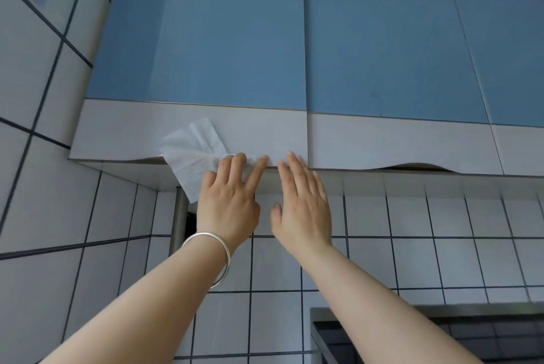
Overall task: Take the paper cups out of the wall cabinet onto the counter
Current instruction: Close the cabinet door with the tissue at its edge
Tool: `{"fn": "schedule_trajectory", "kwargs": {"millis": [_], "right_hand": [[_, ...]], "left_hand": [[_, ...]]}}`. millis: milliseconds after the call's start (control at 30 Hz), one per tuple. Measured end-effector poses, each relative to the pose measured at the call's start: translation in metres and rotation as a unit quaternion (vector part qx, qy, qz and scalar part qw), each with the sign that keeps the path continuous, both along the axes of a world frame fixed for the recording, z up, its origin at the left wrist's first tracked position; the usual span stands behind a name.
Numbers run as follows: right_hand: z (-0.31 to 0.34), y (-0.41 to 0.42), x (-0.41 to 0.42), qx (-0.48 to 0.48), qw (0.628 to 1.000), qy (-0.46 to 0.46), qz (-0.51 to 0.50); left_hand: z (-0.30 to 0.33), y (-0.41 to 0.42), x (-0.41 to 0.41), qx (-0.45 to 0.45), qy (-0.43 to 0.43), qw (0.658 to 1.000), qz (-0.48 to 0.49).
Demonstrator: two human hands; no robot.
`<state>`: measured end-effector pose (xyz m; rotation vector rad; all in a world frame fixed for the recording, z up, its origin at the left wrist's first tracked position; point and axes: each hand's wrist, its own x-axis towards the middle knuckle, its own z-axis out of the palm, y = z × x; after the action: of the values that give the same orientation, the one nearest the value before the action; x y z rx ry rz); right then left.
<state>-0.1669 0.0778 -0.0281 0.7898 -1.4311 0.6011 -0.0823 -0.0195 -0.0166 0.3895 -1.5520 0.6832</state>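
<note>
Wall cabinet door (200, 48) shut, cups unseen. Left hand (228, 201) pinches tissue (191, 151) against door's lower edge, likely to pull; right hand (303, 201) flat, empty, alongside.

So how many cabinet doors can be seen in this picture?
3. The blue-and-grey left cabinet door is above both hands, the middle cabinet door is beside it, and the right cabinet door is cut off at the edge; more may be hidden.

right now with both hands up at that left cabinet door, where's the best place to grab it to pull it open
Probably the bottom edge of the left cabinet door, from underneath: its wavy lip leaves a finger gap and no handle shows. The left hand holds a tissue there.
</note>
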Motion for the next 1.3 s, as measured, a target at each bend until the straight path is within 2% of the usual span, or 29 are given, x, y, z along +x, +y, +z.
{"fn": "schedule_trajectory", "kwargs": {"millis": [300, 500, 800, 967, 1100, 1200, 1300], "right_hand": [[-0.002, -0.006, -0.01, -0.004, 0.998, 0.03, -0.062], [0.002, -0.006, -0.015, -0.007, 0.997, 0.056, -0.06], [0.003, -0.008, -0.016, -0.008, 0.999, 0.04, -0.029], [0.004, 0.0, -0.006, 0.022, 1.0, -0.018, -0.012], [0.007, 0.008, 0.012, 0.089, 0.99, -0.101, 0.043], [0.012, 0.018, 0.026, 0.117, 0.983, -0.135, 0.045], [0.011, 0.026, 0.038, 0.094, 0.985, -0.134, 0.062]], "left_hand": [[-0.001, -0.011, -0.014, -0.01, 0.02, 1.0, -0.013], [0.0, -0.017, -0.024, -0.031, 0.04, 0.998, -0.02], [0.002, -0.024, -0.029, -0.038, 0.048, 0.998, -0.017], [-0.001, -0.016, -0.021, -0.018, 0.026, 0.999, -0.018], [0.0, -0.004, -0.007, 0.023, -0.02, 0.999, -0.02], [0.003, 0.008, 0.007, 0.079, -0.059, 0.993, -0.058], [0.003, 0.018, 0.019, 0.122, -0.069, 0.983, -0.117]]}}
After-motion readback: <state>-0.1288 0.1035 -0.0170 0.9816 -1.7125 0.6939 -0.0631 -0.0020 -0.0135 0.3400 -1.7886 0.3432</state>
